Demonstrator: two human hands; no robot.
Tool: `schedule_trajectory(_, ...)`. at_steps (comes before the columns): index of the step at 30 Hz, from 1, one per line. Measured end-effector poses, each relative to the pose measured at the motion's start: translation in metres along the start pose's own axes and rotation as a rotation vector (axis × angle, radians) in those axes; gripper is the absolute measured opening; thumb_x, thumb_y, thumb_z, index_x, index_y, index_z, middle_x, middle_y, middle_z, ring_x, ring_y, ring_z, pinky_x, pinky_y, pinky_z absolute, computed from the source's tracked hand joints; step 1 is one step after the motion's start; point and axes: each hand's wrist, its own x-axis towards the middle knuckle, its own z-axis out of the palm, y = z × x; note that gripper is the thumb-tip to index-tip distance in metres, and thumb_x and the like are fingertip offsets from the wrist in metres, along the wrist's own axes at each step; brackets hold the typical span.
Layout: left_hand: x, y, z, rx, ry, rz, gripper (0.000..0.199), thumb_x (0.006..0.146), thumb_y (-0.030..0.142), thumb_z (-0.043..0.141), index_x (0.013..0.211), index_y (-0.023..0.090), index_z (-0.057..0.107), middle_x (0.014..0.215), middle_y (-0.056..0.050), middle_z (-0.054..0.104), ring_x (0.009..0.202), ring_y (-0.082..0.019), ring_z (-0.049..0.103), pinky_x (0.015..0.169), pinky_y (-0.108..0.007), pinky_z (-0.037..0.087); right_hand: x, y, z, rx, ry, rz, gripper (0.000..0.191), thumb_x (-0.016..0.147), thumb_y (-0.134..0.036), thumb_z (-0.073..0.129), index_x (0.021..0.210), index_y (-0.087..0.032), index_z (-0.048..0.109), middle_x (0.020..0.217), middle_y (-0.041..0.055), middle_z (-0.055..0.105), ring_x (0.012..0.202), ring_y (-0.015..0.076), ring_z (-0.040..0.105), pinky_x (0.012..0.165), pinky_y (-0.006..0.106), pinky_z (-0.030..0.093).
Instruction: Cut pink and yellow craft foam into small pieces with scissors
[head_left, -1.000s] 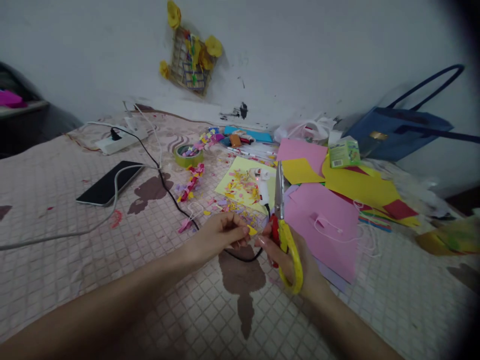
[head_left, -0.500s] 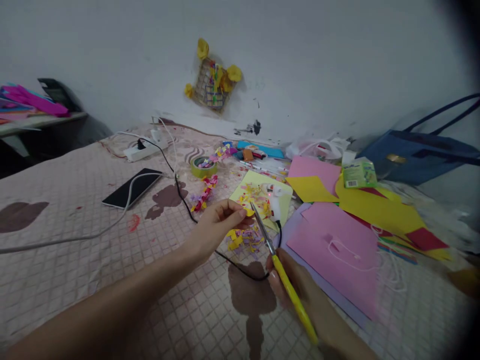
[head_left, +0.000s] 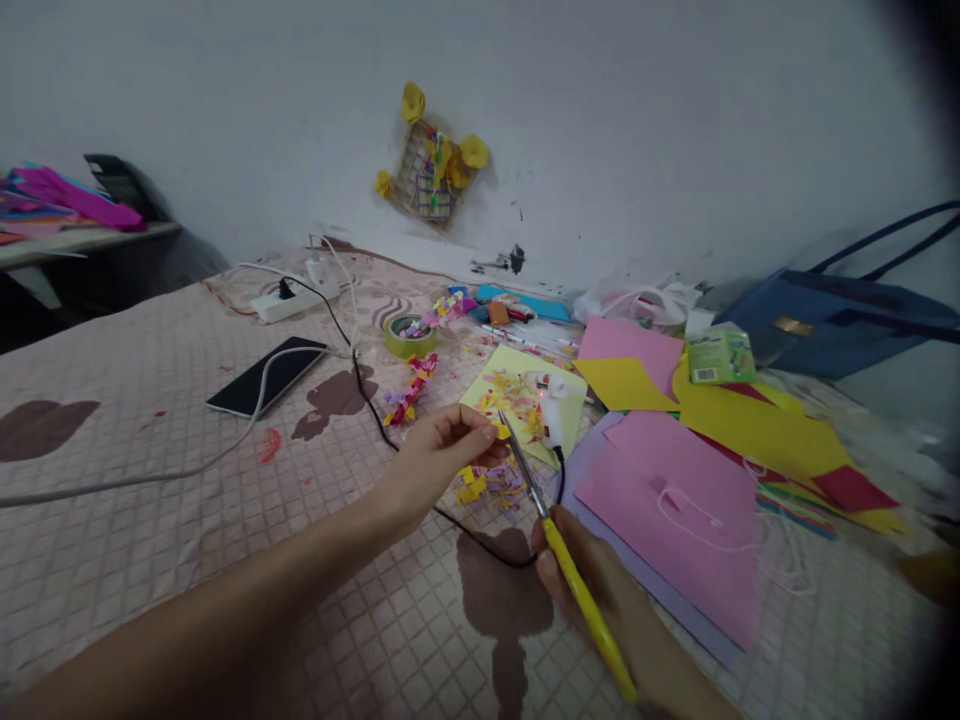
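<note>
Between the thumb and fingers of my left hand (head_left: 454,445) is a small yellow paper piece (head_left: 500,431). My right hand (head_left: 577,560) is closed around the yellow handle of a pair of scissors (head_left: 574,580), seen edge-on. Their silver blades point up and away, with the tips right beside the paper piece; whether they touch it I cannot tell. Beyond my hands a white glue gun (head_left: 551,415) lies on a pale yellow sheet (head_left: 480,380) strewn with small paper scraps. Below that sheet is a pile of yellow and purple scraps (head_left: 487,485).
Pink sheets (head_left: 675,510) and yellow sheets (head_left: 757,430) lie at the right, near a blue bag (head_left: 832,320). A tape roll (head_left: 409,337) and paper flower strip (head_left: 412,390) lie beyond my left hand. A phone (head_left: 266,377), power strip (head_left: 292,300) and black cord (head_left: 367,400) are leftward.
Both hands keep nearly the same place, still holding the paper piece and the scissors. The view has shifted slightly, so the background sits a little lower.
</note>
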Motion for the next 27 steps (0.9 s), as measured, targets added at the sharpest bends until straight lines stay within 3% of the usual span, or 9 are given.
schedule_trajectory(8, 0.0011, -0.0019, -0.0011, 0.026, -0.017, 0.003, 0.021, 0.076, 0.031, 0.069, 0.078, 0.013, 0.058, 0.073, -0.003, 0.067, 0.067, -0.012, 0.062, 0.068, -0.027, 0.050, 0.0003, 0.0022, 0.0011, 0.058, 0.018, 0.047, 0.025, 0.080, -0.045, 0.054, 0.070, -0.023, 0.049, 0.060, -0.0012, 0.053, 0.051, 0.0140, 0.048, 0.047, 0.025, 0.040)
schedule_trajectory(16, 0.0015, -0.0026, -0.0021, 0.031, -0.020, 0.010, 0.021, 0.076, 0.032, 0.069, 0.078, 0.013, 0.059, 0.072, -0.003, 0.067, 0.068, -0.011, 0.062, 0.068, -0.025, 0.050, 0.0004, 0.0002, -0.0005, 0.139, -0.088, 0.083, 0.029, 0.082, -0.047, 0.050, 0.067, -0.023, 0.045, 0.051, -0.0038, 0.045, 0.047, 0.0127, 0.042, 0.043, 0.024, 0.033)
schedule_trajectory(27, 0.0003, -0.0039, 0.0009, 0.013, -0.030, -0.043, 0.020, 0.075, 0.030, 0.070, 0.080, 0.013, 0.061, 0.076, -0.003, 0.068, 0.071, -0.012, 0.063, 0.073, -0.026, 0.050, 0.0005, -0.0044, -0.0013, 0.069, -0.016, 0.086, 0.028, 0.081, -0.044, 0.051, 0.065, -0.023, 0.043, 0.055, -0.0034, 0.044, 0.049, 0.0125, 0.043, 0.044, 0.024, 0.035)
